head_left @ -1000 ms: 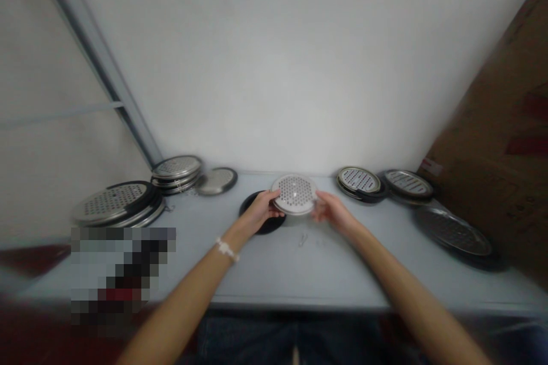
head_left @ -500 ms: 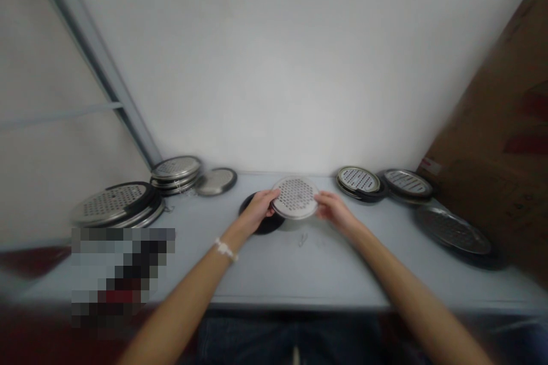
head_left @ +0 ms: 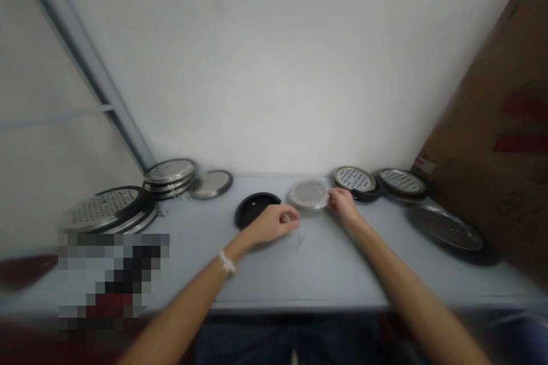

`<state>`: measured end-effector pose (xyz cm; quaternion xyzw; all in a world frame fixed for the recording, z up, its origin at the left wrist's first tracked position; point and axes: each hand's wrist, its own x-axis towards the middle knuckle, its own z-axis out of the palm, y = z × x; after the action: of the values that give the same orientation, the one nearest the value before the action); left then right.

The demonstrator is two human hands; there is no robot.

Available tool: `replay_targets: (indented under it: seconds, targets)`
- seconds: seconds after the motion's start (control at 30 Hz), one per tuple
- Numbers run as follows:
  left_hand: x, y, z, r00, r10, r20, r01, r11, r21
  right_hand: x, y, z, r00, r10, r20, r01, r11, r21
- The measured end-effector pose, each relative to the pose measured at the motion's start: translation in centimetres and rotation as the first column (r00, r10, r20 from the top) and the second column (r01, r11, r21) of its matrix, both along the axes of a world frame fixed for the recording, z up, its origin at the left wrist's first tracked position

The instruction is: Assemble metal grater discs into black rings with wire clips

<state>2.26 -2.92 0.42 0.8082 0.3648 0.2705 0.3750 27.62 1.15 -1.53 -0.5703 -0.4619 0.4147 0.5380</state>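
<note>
Perforated disc (head_left: 309, 194), seemingly matt metal

Pale, plain wall (head_left: 274, 68) behind light grey bench (head_left: 325, 274) across lower frame. Grey metal strip (head_left: 85, 60) slants down upper left. Brown cardboard (head_left: 483, 142) with red markings, right. Soft, dim light.

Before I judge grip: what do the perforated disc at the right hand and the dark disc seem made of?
Perforated disc: probably metal, dull silver, from its grey sheen.
Dark disc: matte black, plastic or rubber; blur leaves that open.
</note>
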Motion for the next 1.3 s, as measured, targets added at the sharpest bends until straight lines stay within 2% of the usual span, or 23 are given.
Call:
replay_targets:
  seconds: [0.13, 0.3, 0.37, 0.47, 0.57, 0.7, 0.77, 0.8, 0.83, 0.87, 0.9, 0.93, 0.97, 1.0, 1.07, 1.3]
  targets:
    - [0.7, -0.9, 0.0, 0.981, -0.126, -0.149, 0.149, 0.977, 0.152, 0.5, 0.4, -0.5, 0.990, -0.022, 0.140, 0.028, 0.999, -0.039]
    - [0.9, -1.2, -0.1, 0.961, -0.106, -0.257, 0.170, 0.956, 0.239, 0.5, 0.5, -1.0, 0.952, -0.047, 0.304, 0.065, 0.997, -0.048]
    - [0.8, -1.4, 0.0, 0.955, -0.100, -0.281, 0.173, 0.953, 0.248, 0.5, 0.4, -1.0, 0.892, -0.043, 0.449, 0.058, 0.998, -0.020]
    - [0.8, -1.6, -0.1, 0.949, -0.099, -0.298, 0.180, 0.949, 0.258, 0.4, 0.0, -1.0, 0.744, -0.014, 0.668, 0.021, 1.000, -0.002]
    - [0.9, -1.5, -0.4, 0.949, -0.124, -0.289, 0.197, 0.950, 0.240, 0.1, -0.5, -0.9, 0.657, -0.002, 0.754, 0.005, 1.000, -0.001]
    - [1.0, -0.8, -0.8, 0.960, -0.140, -0.244, 0.182, 0.971, 0.158, 0.3, -0.9, -0.4, 0.645, -0.027, 0.763, 0.009, 1.000, 0.027]
    - [1.0, -0.6, -1.0, 0.967, -0.124, -0.221, 0.156, 0.979, 0.135, 0.8, -1.0, 0.2, 0.670, 0.042, 0.741, -0.071, 0.997, 0.008]
    - [1.0, -0.5, -1.0, 0.971, -0.113, -0.213, 0.142, 0.982, 0.125, 1.0, -1.2, 0.6, 0.686, 0.132, 0.715, -0.170, 0.985, -0.019]
    - [0.9, -0.4, -1.1, 0.973, -0.104, -0.207, 0.129, 0.985, 0.114, 1.3, -1.4, 1.1, 0.687, 0.274, 0.673, -0.319, 0.946, -0.059]
    - [0.9, -0.4, -1.1, 0.974, -0.096, -0.204, 0.118, 0.988, 0.099, 1.4, -1.7, 1.5, 0.651, 0.450, 0.612, -0.490, 0.864, -0.113]
    - [0.9, -0.4, -1.1, 0.975, -0.090, -0.202, 0.108, 0.991, 0.078, 1.5, -2.0, 1.9, 0.588, 0.605, 0.537, -0.630, 0.759, -0.166]
    - [0.9, -0.5, -1.1, 0.976, -0.088, -0.200, 0.101, 0.993, 0.055, 1.5, -2.3, 2.2, 0.517, 0.713, 0.474, -0.721, 0.661, -0.207]
    - [0.9, -0.5, -1.1, 0.976, -0.091, -0.198, 0.099, 0.994, 0.034, 1.3, -2.7, 2.5, 0.460, 0.773, 0.437, -0.772, 0.591, -0.233]
    - [0.9, -0.5, -1.1, 0.976, -0.096, -0.195, 0.101, 0.995, 0.019, 1.1, -3.0, 2.6, 0.420, 0.806, 0.418, -0.797, 0.548, -0.256]
    - [0.9, -0.5, -1.2, 0.977, -0.100, -0.188, 0.104, 0.995, 0.010, 0.5, -3.4, 2.7, 0.393, 0.823, 0.411, -0.799, 0.526, -0.290]
    - [0.8, -0.5, -1.3, 0.974, -0.061, -0.219, 0.072, 0.997, 0.041, 0.0, -3.3, 2.0, 0.386, 0.816, 0.431, -0.779, 0.538, -0.320]
